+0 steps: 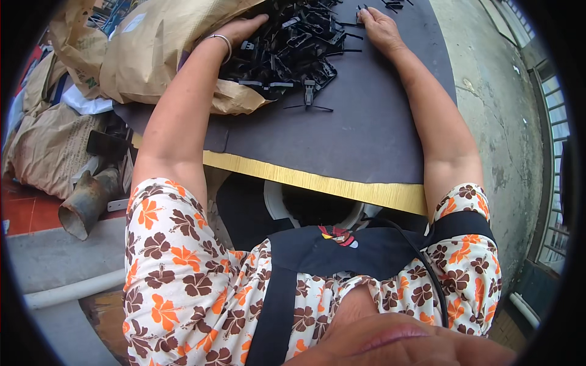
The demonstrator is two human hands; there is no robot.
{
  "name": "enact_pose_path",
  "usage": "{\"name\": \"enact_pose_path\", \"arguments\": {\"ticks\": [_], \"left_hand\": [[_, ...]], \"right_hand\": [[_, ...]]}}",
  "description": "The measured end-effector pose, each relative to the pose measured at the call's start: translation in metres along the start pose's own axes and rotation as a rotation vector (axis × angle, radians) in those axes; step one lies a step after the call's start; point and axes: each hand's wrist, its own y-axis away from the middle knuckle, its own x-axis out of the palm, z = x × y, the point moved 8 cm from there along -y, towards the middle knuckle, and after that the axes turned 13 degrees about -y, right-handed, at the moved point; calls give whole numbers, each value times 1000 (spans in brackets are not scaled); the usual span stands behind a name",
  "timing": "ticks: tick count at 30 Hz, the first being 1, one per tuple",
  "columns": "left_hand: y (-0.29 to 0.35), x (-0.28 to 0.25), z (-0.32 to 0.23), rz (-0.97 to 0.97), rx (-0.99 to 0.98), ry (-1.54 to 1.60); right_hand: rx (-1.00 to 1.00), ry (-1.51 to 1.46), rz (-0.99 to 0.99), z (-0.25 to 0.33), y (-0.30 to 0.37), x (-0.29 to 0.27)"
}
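Note:
A heap of small black plastic parts, some with thin stems like moulding runners, spills from a large brown paper sack onto a dark-topped table. My left hand lies at the heap's left side by the sack's mouth. Its visible digit is stretched out; the other fingers are largely hidden. To the right of the heap, my right hand is closed in a pinch on a small black plastic part. One single black plastic part with a crosswise stem lies apart, nearer to me.
A yellow wood-grain edge borders the table in front of my body. More paper sacks and a rusty metal pipe piece lie at the left. Concrete floor runs along the right, beside a barred window.

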Motion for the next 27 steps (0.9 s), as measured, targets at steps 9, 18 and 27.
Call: {"name": "enact_pose_path", "arguments": {"ticks": [9,18,27], "left_hand": [[51,21,-112,193,220,-325],[-32,4,-28,132,6,-126],[-141,-36,40,-505,138,-498]], "right_hand": [[71,-161,95,36,41,-2],[113,-102,-102,18,55,-53],[99,-79,-118,35,74,-55]]}}
